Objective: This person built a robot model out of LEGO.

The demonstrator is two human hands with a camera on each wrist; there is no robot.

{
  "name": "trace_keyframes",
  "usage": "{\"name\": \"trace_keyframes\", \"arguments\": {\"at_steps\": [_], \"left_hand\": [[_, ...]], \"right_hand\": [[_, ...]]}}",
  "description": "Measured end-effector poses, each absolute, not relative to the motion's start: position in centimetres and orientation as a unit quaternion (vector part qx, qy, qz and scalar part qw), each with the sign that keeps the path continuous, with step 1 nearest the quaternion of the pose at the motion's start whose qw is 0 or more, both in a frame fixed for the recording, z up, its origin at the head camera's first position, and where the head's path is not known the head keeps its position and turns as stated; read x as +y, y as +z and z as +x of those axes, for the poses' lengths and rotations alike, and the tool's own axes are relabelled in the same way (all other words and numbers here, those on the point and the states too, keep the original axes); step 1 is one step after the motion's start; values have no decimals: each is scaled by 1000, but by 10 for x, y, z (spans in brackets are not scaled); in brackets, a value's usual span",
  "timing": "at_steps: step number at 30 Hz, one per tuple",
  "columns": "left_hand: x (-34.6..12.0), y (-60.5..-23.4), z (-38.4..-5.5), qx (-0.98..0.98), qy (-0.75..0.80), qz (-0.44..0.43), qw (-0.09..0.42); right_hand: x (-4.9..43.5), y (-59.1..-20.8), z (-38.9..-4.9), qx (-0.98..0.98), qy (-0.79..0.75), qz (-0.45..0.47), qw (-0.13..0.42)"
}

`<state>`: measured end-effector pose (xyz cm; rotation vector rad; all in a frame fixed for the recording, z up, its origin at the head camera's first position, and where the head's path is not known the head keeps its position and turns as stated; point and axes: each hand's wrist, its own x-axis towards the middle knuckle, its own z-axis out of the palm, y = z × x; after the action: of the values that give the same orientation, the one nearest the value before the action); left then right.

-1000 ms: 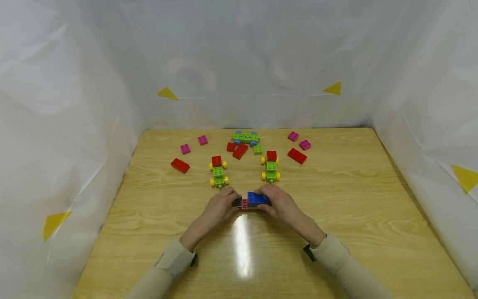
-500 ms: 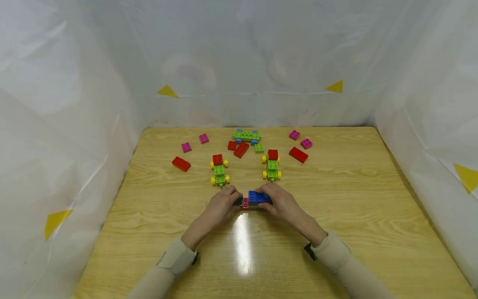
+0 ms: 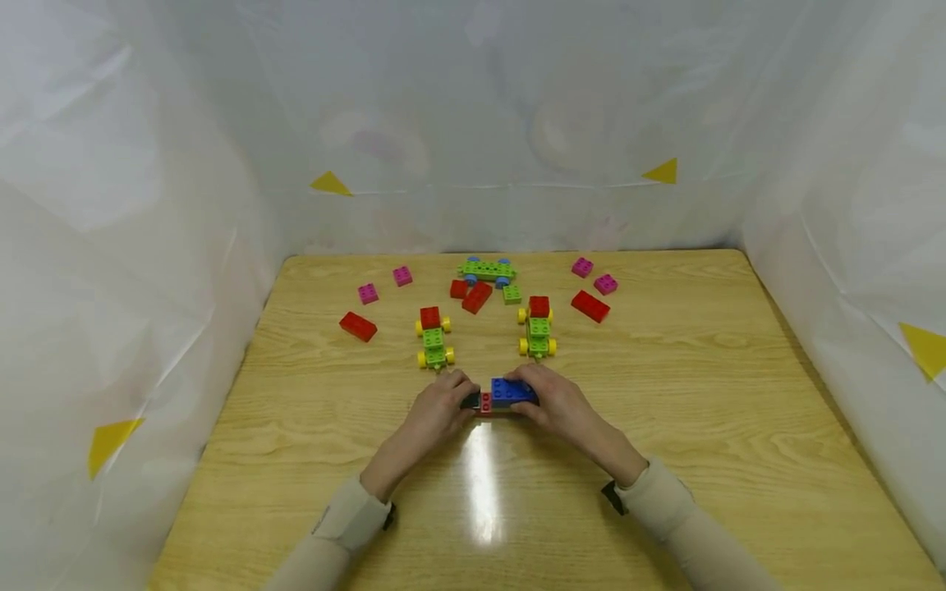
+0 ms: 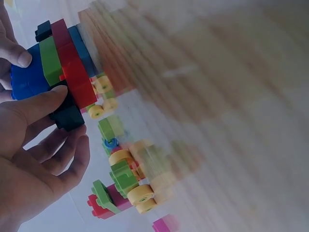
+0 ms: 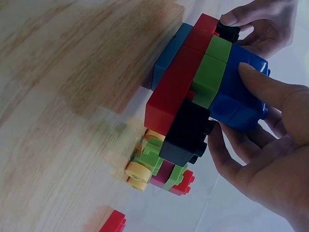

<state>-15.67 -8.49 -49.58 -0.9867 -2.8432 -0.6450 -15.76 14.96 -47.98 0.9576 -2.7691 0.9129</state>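
Both hands hold a build of stacked toy bricks near the middle of the table. It has a blue brick (image 5: 169,55) underneath, a layer of red bricks (image 5: 169,96), green bricks (image 5: 210,72) over that and blue bricks (image 3: 510,392) on top. A black brick sits at each end. My left hand (image 3: 438,408) pinches the left black brick (image 4: 70,116) between thumb and fingers. At the other side my right hand (image 3: 556,402) grips the top blue bricks, thumb on one face and fingers on the opposite one. The right black brick (image 5: 186,133) shows just below the right fingers.
Just beyond the hands stand two small brick cars with yellow wheels, a left car (image 3: 433,338) and a right car (image 3: 539,328). Farther back is a green wheeled base (image 3: 488,270). Loose red bricks (image 3: 358,327), pink bricks (image 3: 582,267) and a green brick (image 3: 512,295) lie around.
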Motion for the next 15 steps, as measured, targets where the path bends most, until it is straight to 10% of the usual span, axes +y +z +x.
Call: {"name": "trace_keyframes", "arguments": {"at_steps": [15], "left_hand": [[-87,-501,-156,-918,-214,-332,41]], "right_hand": [[142,-472,-159,-929,221,295,-16]]}}
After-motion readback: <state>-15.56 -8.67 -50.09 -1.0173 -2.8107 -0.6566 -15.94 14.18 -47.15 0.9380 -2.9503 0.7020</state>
